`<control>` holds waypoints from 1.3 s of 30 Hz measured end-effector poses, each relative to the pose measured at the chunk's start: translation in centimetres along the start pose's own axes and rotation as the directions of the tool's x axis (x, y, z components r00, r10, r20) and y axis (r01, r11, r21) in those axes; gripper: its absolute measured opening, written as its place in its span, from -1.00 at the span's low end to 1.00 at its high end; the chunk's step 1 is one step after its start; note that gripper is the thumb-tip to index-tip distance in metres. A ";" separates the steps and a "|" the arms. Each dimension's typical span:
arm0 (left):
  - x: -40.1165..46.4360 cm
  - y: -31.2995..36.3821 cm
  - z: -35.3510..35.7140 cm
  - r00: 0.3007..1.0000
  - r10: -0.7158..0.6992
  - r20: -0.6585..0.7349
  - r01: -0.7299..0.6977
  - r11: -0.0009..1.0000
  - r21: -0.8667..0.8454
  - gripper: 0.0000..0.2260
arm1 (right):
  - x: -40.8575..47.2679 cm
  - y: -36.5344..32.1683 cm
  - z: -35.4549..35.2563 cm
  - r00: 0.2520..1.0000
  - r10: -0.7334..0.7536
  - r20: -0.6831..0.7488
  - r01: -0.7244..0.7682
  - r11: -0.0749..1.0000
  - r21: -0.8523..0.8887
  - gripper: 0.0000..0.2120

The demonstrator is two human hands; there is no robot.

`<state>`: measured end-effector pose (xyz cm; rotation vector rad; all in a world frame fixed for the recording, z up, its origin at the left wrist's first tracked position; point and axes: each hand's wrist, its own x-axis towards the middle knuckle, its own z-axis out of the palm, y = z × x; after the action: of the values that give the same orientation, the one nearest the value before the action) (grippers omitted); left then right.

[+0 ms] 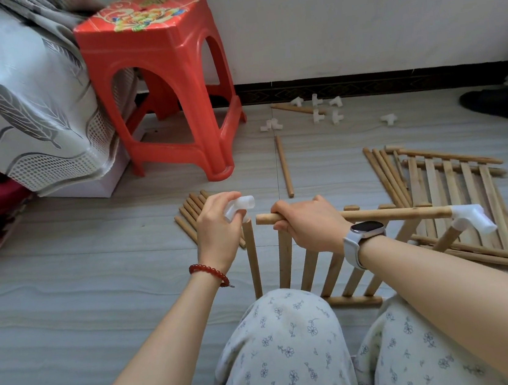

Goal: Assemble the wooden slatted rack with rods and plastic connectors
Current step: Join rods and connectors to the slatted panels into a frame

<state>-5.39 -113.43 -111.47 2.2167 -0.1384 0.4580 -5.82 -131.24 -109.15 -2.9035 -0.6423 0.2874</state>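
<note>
Both my hands are full: my left hand (218, 225) grips a white connector (239, 207) above the upright rod (252, 256), my right hand (309, 224) at three o'clock clasps the horizontal rod (399, 213).

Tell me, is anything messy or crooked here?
A bit. White plastic connectors lie scattered on the floor by the wall, one rod lies alone, and the slatted panel leans tilted against the person's knees. Nothing looks broken; it looks like mid-assembly mess.
</note>
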 end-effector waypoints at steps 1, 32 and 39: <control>0.0 -0.1 0.0 1.000 0.011 0.009 -0.011 1.000 0.006 -0.76 | 0.0 0.0 0.0 1.000 0.001 0.002 -0.001 1.000 0.000 -0.76; -2.4 -1.5 -0.1 0.976 -0.024 0.217 0.034 0.999 -0.040 -0.71 | 0.0 0.5 0.4 0.999 0.012 -0.034 -0.012 1.000 -0.015 -0.75; -2.3 -0.8 -0.2 0.928 -0.140 0.346 0.181 0.979 -0.090 -0.56 | -0.1 0.5 0.4 0.998 -0.033 -0.047 0.032 0.999 -0.033 -0.75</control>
<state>-7.41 -112.94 -112.80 2.1487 -0.1601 -0.0263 -5.81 -131.65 -109.59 -2.9179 -0.6921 0.2053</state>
